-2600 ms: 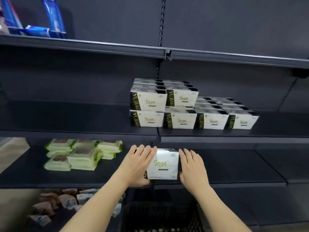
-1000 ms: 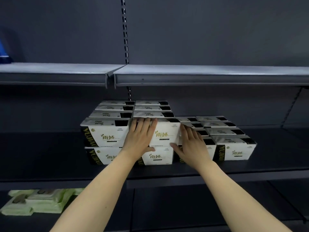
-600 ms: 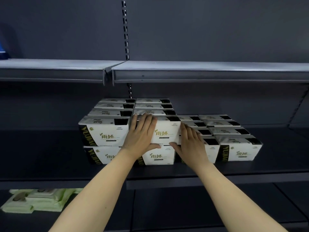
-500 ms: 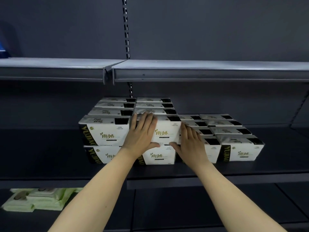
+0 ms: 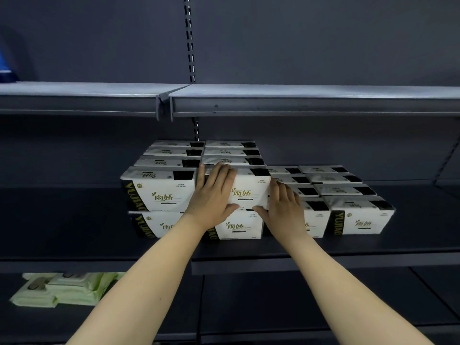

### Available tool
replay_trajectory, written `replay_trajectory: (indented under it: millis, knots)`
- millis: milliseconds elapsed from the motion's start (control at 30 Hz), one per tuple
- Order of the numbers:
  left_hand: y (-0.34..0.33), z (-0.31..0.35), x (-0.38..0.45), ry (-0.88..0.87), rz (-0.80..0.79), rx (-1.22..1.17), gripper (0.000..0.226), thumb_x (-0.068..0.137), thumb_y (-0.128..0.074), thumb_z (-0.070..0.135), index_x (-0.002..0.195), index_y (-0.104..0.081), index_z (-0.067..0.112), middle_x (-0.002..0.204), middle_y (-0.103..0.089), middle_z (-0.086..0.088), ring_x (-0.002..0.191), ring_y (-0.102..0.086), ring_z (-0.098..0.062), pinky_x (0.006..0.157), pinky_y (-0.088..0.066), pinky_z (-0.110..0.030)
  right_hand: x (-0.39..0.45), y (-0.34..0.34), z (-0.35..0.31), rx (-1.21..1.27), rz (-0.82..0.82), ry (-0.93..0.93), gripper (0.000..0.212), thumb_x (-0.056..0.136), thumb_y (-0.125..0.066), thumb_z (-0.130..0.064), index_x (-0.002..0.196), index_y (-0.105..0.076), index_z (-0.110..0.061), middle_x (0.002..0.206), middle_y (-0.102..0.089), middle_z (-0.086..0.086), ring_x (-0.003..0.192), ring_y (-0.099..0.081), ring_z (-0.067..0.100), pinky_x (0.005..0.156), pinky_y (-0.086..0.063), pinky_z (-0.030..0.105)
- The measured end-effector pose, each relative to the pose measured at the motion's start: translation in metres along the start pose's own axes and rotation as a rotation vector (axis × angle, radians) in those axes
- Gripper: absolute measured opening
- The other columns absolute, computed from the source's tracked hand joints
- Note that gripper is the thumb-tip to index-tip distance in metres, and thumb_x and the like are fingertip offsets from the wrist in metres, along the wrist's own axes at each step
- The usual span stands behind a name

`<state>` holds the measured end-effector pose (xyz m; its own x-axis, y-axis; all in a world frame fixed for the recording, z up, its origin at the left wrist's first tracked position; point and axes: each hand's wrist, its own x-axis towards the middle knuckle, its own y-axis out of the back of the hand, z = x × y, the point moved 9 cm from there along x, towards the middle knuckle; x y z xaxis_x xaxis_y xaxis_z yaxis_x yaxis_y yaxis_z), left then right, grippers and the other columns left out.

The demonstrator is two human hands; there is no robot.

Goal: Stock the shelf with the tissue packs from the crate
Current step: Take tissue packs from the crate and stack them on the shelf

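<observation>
Green wipe packs (image 5: 62, 290) lie on the lower shelf at far left, partly cut off by the shelf edge above them.

Middle shelf (image 5: 74, 235): stacked tissue packs (image 5: 159, 189) sit in two tiers at left centre, a single tier at right. Each is a white block with a black band at one end and gold "YUJIAO" lettering down the left side; green-leaf logo and dark characters on the front face. Long axes run left to right, fronts facing you.

Your left hand (image 5: 214, 195) lies flat on the front left part of the front tissue pack (image 5: 249, 190), fingers straight and together, tips reaching its top edge, thumb tucked along the bottom edge. That pack sits on the upper tier, second column from the left, long axis across the shelf, printed face toward you. Its left end and side lettering are hidden behind your hand.

Your right hand (image 5: 283, 207) is at the pack's right end, fingers extended against it, thumb under the lower right corner. It covers most of the lower pack behind it.

Right-hand packs (image 5: 358, 217) recede in rows; rear labels are too small to read.

A blue item (image 5: 5, 70) is cut off at the upper left edge.
</observation>
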<state>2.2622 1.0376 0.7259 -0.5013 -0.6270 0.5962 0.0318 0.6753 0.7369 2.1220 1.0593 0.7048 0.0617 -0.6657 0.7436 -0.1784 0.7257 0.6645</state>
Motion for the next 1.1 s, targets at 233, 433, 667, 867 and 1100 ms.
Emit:
replay_trajectory:
  millis: [233, 433, 667, 867, 1100]
  knots:
    - [0.003, 0.005, 0.001, 0.056, -0.126, -0.023, 0.088, 0.087, -0.059, 0.046, 0.149, -0.015, 0.002, 0.154, -0.022, -0.013, 0.145, -0.011, -0.029, 0.108, 0.017, -0.051, -0.002, 0.012, -0.001, -0.040, 0.014, -0.033, 0.097, 0.056, -0.088, -0.038, 0.131, -0.047, 0.008, 0.113, -0.063, 0.021, 0.099, -0.063, 0.039, 0.080, -0.052, 0.049]
    - [0.008, 0.008, -0.001, 0.110, -0.146, 0.006, 0.091, 0.092, -0.046, 0.052, 0.150, 0.006, 0.006, 0.158, 0.002, -0.011, 0.145, 0.008, -0.026, 0.108, 0.021, -0.050, -0.006, 0.018, -0.001, -0.045, 0.031, -0.040, 0.096, 0.057, -0.088, -0.034, 0.133, -0.045, 0.006, 0.120, -0.059, 0.023, 0.106, -0.060, 0.041, 0.084, -0.050, 0.049]
    - [0.028, 0.020, -0.011, 0.026, -0.008, 0.031, 0.105, 0.064, -0.079, 0.051, 0.141, -0.035, -0.004, 0.145, -0.039, -0.021, 0.136, -0.036, -0.034, 0.116, -0.002, -0.044, -0.017, 0.030, -0.009, -0.074, 0.051, -0.010, 0.097, 0.063, -0.084, -0.035, 0.137, -0.032, 0.001, 0.129, -0.052, 0.026, 0.116, -0.052, 0.043, 0.092, -0.045, 0.051]
    - [0.043, 0.037, -0.034, 0.025, 0.036, 0.097, 0.097, 0.065, -0.076, 0.054, 0.138, -0.039, 0.002, 0.140, -0.046, -0.017, 0.131, -0.043, -0.031, 0.112, -0.024, -0.046, -0.035, 0.044, -0.017, -0.072, 0.036, 0.019, 0.092, 0.059, -0.086, -0.031, 0.132, -0.038, -0.002, 0.127, -0.052, 0.026, 0.114, -0.053, 0.042, 0.091, -0.045, 0.050]
    - [0.029, 0.060, -0.130, 0.014, -0.017, -0.005, 0.063, 0.069, -0.073, 0.028, 0.123, -0.050, 0.007, 0.119, -0.059, -0.014, 0.109, -0.057, -0.030, 0.096, -0.036, -0.042, -0.104, 0.022, -0.054, 0.018, -0.088, 0.159, 0.081, 0.065, -0.080, -0.027, 0.133, -0.042, -0.008, 0.132, -0.050, 0.019, 0.111, -0.053, 0.037, 0.088, -0.046, 0.047]
